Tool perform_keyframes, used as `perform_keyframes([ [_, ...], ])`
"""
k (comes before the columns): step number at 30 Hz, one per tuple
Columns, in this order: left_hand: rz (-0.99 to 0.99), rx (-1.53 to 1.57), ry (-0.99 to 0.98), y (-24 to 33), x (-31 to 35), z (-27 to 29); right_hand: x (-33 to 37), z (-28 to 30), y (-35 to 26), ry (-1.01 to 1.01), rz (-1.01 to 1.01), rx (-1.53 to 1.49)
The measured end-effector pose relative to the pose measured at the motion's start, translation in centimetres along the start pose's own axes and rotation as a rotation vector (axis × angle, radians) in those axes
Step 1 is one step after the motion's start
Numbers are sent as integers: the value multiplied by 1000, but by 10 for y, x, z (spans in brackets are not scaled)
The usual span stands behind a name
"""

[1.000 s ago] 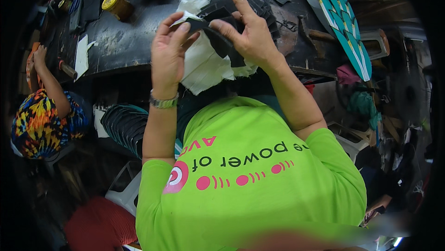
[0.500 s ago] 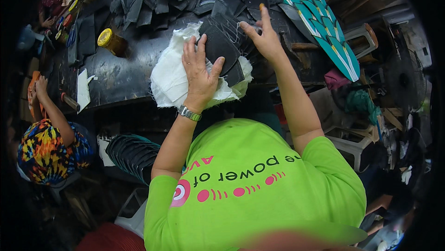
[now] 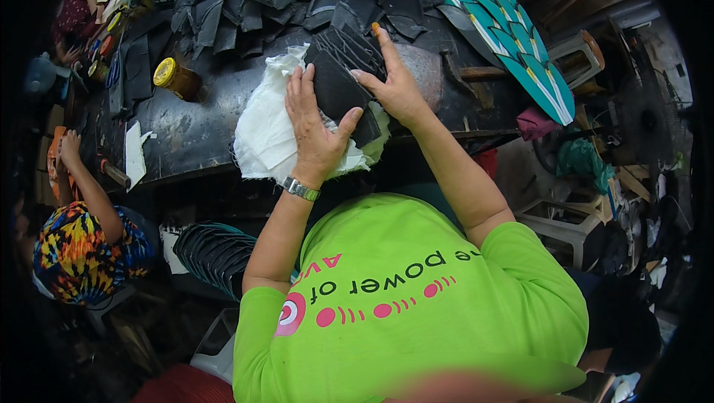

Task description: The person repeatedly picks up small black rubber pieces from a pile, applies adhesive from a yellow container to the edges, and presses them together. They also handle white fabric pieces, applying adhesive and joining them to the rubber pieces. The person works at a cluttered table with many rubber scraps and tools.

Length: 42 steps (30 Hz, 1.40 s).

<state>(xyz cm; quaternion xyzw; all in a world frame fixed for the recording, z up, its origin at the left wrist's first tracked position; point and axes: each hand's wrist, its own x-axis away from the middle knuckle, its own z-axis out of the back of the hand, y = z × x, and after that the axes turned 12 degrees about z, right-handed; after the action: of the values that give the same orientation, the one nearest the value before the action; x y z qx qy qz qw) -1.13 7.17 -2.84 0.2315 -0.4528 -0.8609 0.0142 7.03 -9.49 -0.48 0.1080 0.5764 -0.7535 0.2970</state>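
While half a second ago it sat farther right, right hand (image 3: 401, 90) now half-open against black sheet stack (image 3: 333, 81), left hand (image 3: 314, 128) spread open across stack's left side and white cloth (image 3: 260, 128) beneath, near front of counter (image 3: 201, 120)

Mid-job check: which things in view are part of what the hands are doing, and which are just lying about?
In use:
- left hand and right hand
- stack of black pieces between them
- white cloth under the stack

Apparently just lying about, untouched:
- yellow-lidded jar
- white scrap
- teal pieces
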Motion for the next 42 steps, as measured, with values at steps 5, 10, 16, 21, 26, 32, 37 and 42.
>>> perform_keyframes([
  [5, 32, 153, -35, -11, -4, 5, 3, 21, 0, 65, -285, -178],
  [10, 67, 334, -83, -30, -6, 14, 13, 65, 3, 255, -503, -424],
  [16, 104, 354, -59, -39, -7, 13, 22, 84, 19, -119, -487, -249],
  [21, 78, 317, -73, -39, -7, 14, 23, 117, 12, -177, -483, -240],
  [26, 90, 386, -105, -36, -8, 14, 41, 170, -27, -515, -479, -414],
  [32, 121, 412, -156, -38, -7, 16, 108, 234, -49, -332, -621, -365],
  [37, 150, 442, -194, -33, -6, 15, 223, 306, -43, 120, -712, -453],
  [42, 131, 367, -197, -30, -6, 16, 361, 349, 21, 259, -1428, -21],
])
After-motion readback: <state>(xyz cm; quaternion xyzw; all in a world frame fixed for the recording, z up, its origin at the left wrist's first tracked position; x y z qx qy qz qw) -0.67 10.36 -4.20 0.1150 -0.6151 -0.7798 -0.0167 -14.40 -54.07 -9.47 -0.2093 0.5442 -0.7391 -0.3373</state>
